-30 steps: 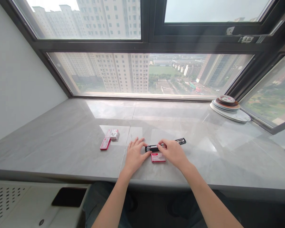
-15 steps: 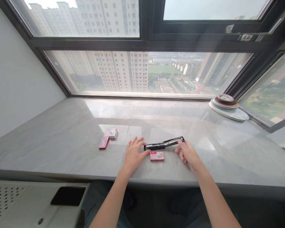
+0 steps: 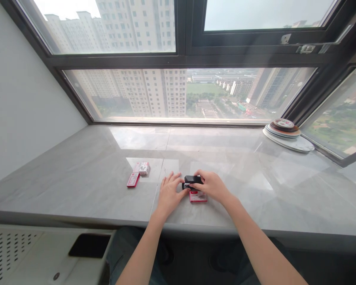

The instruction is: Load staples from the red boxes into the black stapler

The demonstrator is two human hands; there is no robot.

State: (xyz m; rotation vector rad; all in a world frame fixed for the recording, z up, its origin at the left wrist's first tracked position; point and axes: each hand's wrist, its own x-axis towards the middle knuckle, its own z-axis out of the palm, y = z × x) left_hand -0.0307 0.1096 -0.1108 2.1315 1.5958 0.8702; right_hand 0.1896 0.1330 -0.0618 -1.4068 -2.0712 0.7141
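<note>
A black stapler point(image 3: 192, 179) lies on the grey counter, its top arm folded over above the base. My left hand point(image 3: 171, 194) pinches the stapler's left end between thumb and index finger, the other fingers spread on the counter. My right hand point(image 3: 213, 185) grips the top arm from the right and covers the stapler's right end. Just in front of the stapler lies a red and white staple box point(image 3: 198, 197), partly under my right hand's fingers in this view.
Left of my hands lie a red and white box point(image 3: 133, 180) and a small white box point(image 3: 144, 168), close together. A stack of plates point(image 3: 288, 133) stands at the back right by the window. Below the counter on the left, a dark phone-like slab point(image 3: 89, 245) rests on a pale surface.
The stapler's top arm, spread out flat to the right before, has swung over to the left onto the base. My right hand moved left with it. My left hand kept its hold.
</note>
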